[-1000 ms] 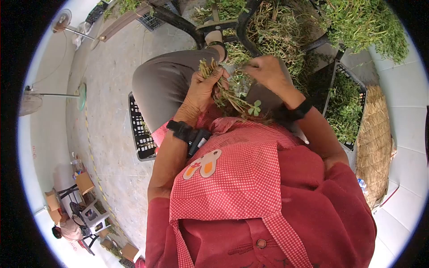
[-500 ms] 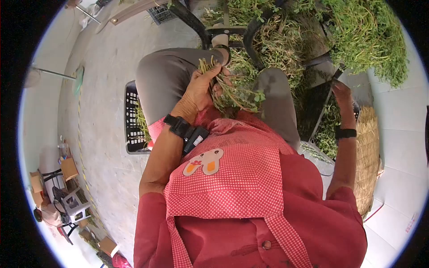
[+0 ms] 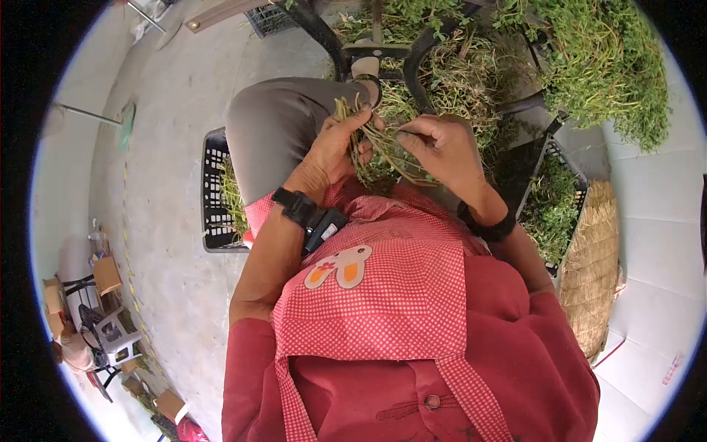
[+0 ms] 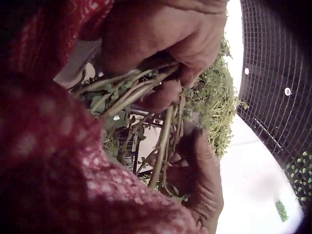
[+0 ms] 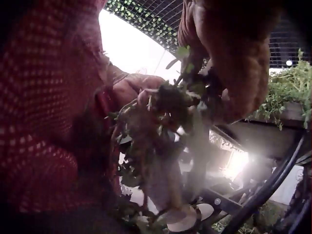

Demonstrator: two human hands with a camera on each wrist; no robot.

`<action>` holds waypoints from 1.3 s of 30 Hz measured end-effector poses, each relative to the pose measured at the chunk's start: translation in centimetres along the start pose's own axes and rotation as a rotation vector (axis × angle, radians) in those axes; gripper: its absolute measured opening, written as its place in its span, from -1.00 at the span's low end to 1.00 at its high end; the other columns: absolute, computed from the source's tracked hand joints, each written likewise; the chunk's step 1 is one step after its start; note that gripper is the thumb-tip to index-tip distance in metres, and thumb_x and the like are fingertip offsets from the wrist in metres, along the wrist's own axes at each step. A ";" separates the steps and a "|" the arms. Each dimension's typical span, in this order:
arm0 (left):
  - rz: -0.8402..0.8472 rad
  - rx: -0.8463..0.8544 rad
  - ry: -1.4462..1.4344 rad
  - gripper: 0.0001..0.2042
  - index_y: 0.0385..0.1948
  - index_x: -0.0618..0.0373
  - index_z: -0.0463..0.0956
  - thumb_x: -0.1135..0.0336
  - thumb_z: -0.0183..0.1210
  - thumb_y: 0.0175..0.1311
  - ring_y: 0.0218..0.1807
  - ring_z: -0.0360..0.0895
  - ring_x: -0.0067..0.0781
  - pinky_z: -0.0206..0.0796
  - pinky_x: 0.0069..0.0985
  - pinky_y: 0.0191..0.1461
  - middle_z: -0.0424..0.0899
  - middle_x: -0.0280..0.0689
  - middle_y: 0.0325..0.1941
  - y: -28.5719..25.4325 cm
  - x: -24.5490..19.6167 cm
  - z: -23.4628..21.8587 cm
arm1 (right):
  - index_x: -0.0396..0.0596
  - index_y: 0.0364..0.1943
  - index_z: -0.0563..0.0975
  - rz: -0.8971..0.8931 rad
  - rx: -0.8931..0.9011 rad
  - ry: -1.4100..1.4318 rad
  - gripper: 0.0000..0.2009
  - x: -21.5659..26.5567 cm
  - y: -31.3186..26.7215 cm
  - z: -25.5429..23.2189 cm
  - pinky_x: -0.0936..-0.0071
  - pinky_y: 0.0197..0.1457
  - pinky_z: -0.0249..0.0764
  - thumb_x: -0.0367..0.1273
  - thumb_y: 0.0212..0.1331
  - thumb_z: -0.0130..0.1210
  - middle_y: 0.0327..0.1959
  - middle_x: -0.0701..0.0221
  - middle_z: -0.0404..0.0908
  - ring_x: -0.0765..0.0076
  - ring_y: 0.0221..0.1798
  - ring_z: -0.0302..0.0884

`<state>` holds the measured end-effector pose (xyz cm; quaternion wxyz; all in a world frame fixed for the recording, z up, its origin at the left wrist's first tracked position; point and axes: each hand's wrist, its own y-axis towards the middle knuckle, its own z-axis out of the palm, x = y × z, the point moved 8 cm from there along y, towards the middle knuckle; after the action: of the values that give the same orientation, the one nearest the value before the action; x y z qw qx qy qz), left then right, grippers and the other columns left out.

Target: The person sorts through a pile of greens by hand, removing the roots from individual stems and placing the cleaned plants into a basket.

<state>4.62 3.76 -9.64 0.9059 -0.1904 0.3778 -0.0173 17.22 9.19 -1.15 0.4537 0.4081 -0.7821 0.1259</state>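
Observation:
My left hand (image 3: 329, 149) grips a bunch of leafy green plant stems (image 3: 389, 153) over the lap, with cut ends sticking up past the thumb. Close on the bunch's right side, my right hand (image 3: 451, 153) pinches at a stem with thumb and forefinger. In the left wrist view, thick stems (image 4: 164, 146) run down from the left hand (image 4: 195, 36) to the right hand (image 4: 205, 178). Small leaves (image 5: 183, 53) hang among the stems in the right wrist view, where much is dark and blurred.
A black crate (image 3: 213, 230) with stems stands by the left leg; another crate (image 3: 585, 193) of greens stands at the right, beside a straw-coloured woven stack (image 3: 595, 258). Ahead, a heap of plants (image 3: 471, 81) lies under black table legs (image 3: 416, 74). More greens (image 3: 607, 66) hang over the table's edge.
My right hand swung away from the bunch to the right, over by the crate, and is now back at the stems. My left hand has kept its hold on the bunch.

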 end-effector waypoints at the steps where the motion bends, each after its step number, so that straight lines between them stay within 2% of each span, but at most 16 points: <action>1: -0.001 -0.010 -0.002 -0.84 -0.36 0.12 0.46 0.24 0.11 0.24 -0.70 0.30 -0.63 0.17 -0.63 -0.68 0.58 -0.34 -0.48 0.2 0.1 -0.3 | -0.12 -0.28 0.59 -0.002 0.002 0.000 -0.75 -0.3 0.0 0.5 0.45 -0.38 0.40 -0.24 0.04 0.13 -0.44 0.21 0.58 0.24 -0.46 0.55; 7: 0.002 -0.037 0.054 -0.87 -0.36 0.09 0.46 0.26 0.13 0.22 -0.70 0.30 -0.65 0.18 -0.66 -0.69 0.58 -0.37 -0.48 -0.2 -0.1 0.2 | -0.17 -0.30 0.58 0.020 -0.009 0.128 -0.75 -2.1 -0.2 2.4 0.44 -0.37 0.39 -0.29 -0.01 0.17 -0.49 0.19 0.57 0.22 -0.46 0.53; 9: 0.010 -0.050 0.093 -0.87 -0.36 0.09 0.46 0.26 0.13 0.22 -0.70 0.30 -0.66 0.18 -0.66 -0.69 0.57 -0.38 -0.48 -0.2 -0.2 0.2 | -0.19 -0.32 0.58 0.006 0.008 0.017 -0.76 -2.5 0.2 2.7 0.45 -0.37 0.39 -0.31 -0.01 0.18 -0.54 0.22 0.54 0.34 -0.46 0.52; 10: 0.025 -0.039 0.128 -0.87 -0.37 0.10 0.46 0.26 0.13 0.22 -0.70 0.30 -0.67 0.18 -0.67 -0.70 0.57 -0.38 -0.49 0.0 -0.2 0.2 | -0.19 -0.32 0.58 0.007 0.007 0.019 -0.76 -2.6 0.3 2.6 0.45 -0.37 0.39 -0.31 -0.01 0.18 -0.54 0.22 0.54 0.34 -0.46 0.52; 12: 0.037 -0.031 0.162 -0.86 -0.37 0.11 0.47 0.26 0.13 0.22 -0.71 0.30 -0.67 0.17 -0.67 -0.71 0.57 -0.38 -0.50 0.0 -0.2 0.2 | -0.21 -0.32 0.58 0.174 0.063 0.183 -0.76 -3.7 0.3 2.8 0.54 -0.42 0.36 -0.29 0.05 0.15 -0.54 0.32 0.56 0.53 -0.46 0.48; 13: 0.048 -0.015 0.177 -0.86 -0.38 0.13 0.48 0.27 0.13 0.22 -0.72 0.30 -0.68 0.17 -0.67 -0.72 0.56 -0.39 -0.51 0.1 -0.1 0.4 | -0.21 -0.32 0.58 0.175 0.064 0.185 -0.76 -3.9 0.3 3.1 0.54 -0.42 0.36 -0.29 0.05 0.15 -0.54 0.32 0.56 0.53 -0.46 0.48; 15: 0.055 0.000 0.192 -0.85 -0.38 0.15 0.48 0.27 0.13 0.22 -0.74 0.29 -0.68 0.16 -0.67 -0.73 0.56 -0.39 -0.52 0.1 -0.1 0.4 | -0.21 -0.30 0.57 0.347 -0.028 0.783 -0.77 -5.5 -0.1 4.1 0.66 -0.47 0.29 -0.29 0.12 0.11 -0.51 0.45 0.56 0.70 -0.47 0.40; 19: 0.104 -0.055 0.189 -0.82 -0.43 0.18 0.51 0.26 0.14 0.21 -0.77 0.28 -0.66 0.14 -0.65 -0.76 0.52 -0.39 -0.60 0.0 -0.5 0.4 | -0.20 -0.28 0.56 0.424 -0.046 0.777 -0.78 -6.5 -0.5 3.1 0.75 -0.48 0.22 -0.31 0.16 0.08 -0.49 0.54 0.53 0.76 -0.49 0.34; 21: 0.102 -0.080 0.177 -0.82 -0.44 0.19 0.51 0.25 0.15 0.21 -0.78 0.27 -0.66 0.14 -0.65 -0.77 0.50 -0.40 -0.64 -0.1 -0.6 0.1 | -0.22 -0.28 0.54 0.281 -0.030 0.674 -0.83 -5.9 0.0 2.2 0.75 -0.53 0.16 -0.36 0.18 0.09 -0.51 0.58 0.46 0.75 -0.54 0.26; 25: 0.078 -0.100 0.199 -0.79 -0.47 0.22 0.53 0.25 0.17 0.19 -0.80 0.27 -0.64 0.16 -0.63 -0.78 0.45 -0.39 -0.71 0.1 -0.5 -0.3 | -0.20 -0.24 0.54 0.167 0.055 0.514 -0.84 -4.5 0.1 1.9 0.76 -0.55 0.19 -0.40 0.18 0.06 -0.50 0.57 0.50 0.77 -0.53 0.31; 28: 0.080 -0.099 0.215 -0.79 -0.46 0.24 0.53 0.25 0.17 0.19 -0.80 0.28 -0.63 0.18 -0.61 -0.78 0.45 -0.37 -0.71 0.1 -0.5 -0.3 | -0.22 -0.24 0.55 0.185 0.159 0.437 -0.81 -4.0 0.3 2.6 0.68 -0.49 0.30 -0.40 0.11 0.08 -0.52 0.54 0.52 0.73 -0.51 0.37; 30: 0.085 -0.092 0.219 -0.79 -0.46 0.24 0.53 0.25 0.17 0.18 -0.80 0.29 -0.62 0.20 -0.60 -0.78 0.47 -0.36 -0.70 0.1 -0.6 -0.3 | -0.19 -0.24 0.57 0.100 0.241 0.439 -0.82 -2.9 0.4 3.2 0.64 -0.48 0.34 -0.42 0.09 0.10 -0.50 0.47 0.57 0.68 -0.52 0.43; 34: 0.119 -0.088 0.219 -0.80 -0.44 0.26 0.52 0.27 0.17 0.18 -0.79 0.34 -0.57 0.28 -0.57 -0.79 0.53 -0.30 -0.62 0.1 -0.8 -0.2 | -0.16 -0.23 0.58 0.035 0.191 0.378 -0.81 -2.5 0.9 3.2 0.57 -0.45 0.39 -0.41 0.06 0.12 -0.50 0.37 0.59 0.62 -0.51 0.47; 36: 0.132 -0.086 0.221 -0.80 -0.43 0.26 0.51 0.28 0.17 0.18 -0.79 0.35 -0.56 0.30 -0.56 -0.78 0.54 -0.28 -0.59 0.1 -1.0 -0.1 | -0.14 -0.26 0.58 -0.032 0.184 0.167 -0.80 -1.8 1.0 3.1 0.55 -0.41 0.41 -0.39 0.03 0.14 -0.49 0.29 0.58 0.58 -0.49 0.49; 39: 0.135 -0.088 0.242 -0.80 -0.42 0.26 0.50 0.28 0.17 0.18 -0.78 0.37 -0.55 0.32 -0.55 -0.78 0.56 -0.27 -0.55 0.2 -0.9 -0.3 | -0.15 -0.28 0.56 -0.016 0.160 0.116 -0.81 -2.3 1.2 3.2 0.57 -0.38 0.39 -0.37 0.02 0.14 -0.50 0.27 0.56 0.60 -0.50 0.47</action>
<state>3.79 3.96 -9.28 0.8437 -0.2004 0.4966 0.0376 14.98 9.32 -4.61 0.4651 0.4414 -0.7387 0.2078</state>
